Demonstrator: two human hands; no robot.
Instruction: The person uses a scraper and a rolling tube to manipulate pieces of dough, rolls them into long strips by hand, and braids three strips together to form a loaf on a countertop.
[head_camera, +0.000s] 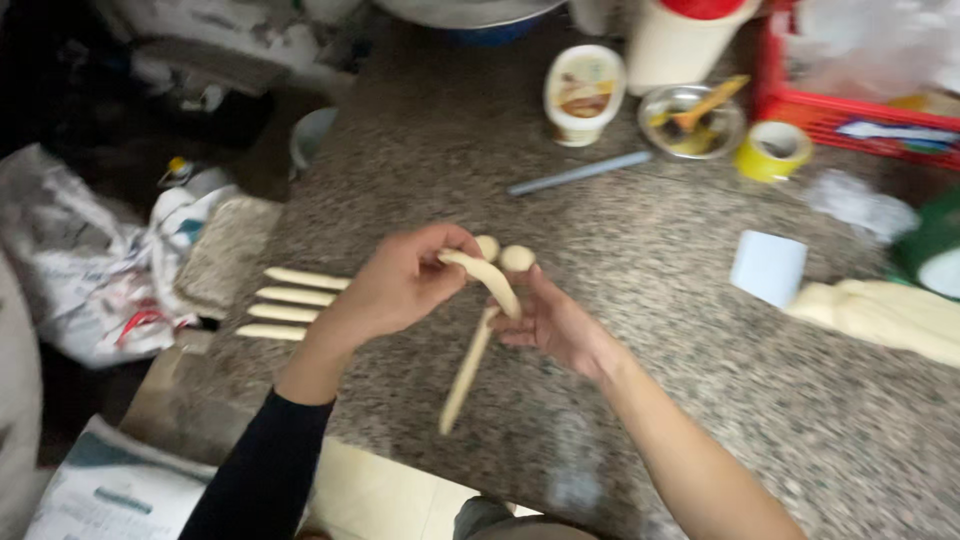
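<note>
My forearms reach over the granite counter (700, 270) from its near edge. Left hand (395, 285) pinches the dough rope (478, 335) at mid-counter, looping it; right hand (555, 320), fingers curled, supports it. Four shaped dough sticks (290, 303) are parked at the left edge.

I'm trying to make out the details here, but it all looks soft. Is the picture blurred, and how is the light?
Head view: motion blur smears everything, most on the left hand, right hand and dough strip between them; the light is dim and even on the stone counter, without glare or hard shadows; the floor at far left falls into darkness.
</note>
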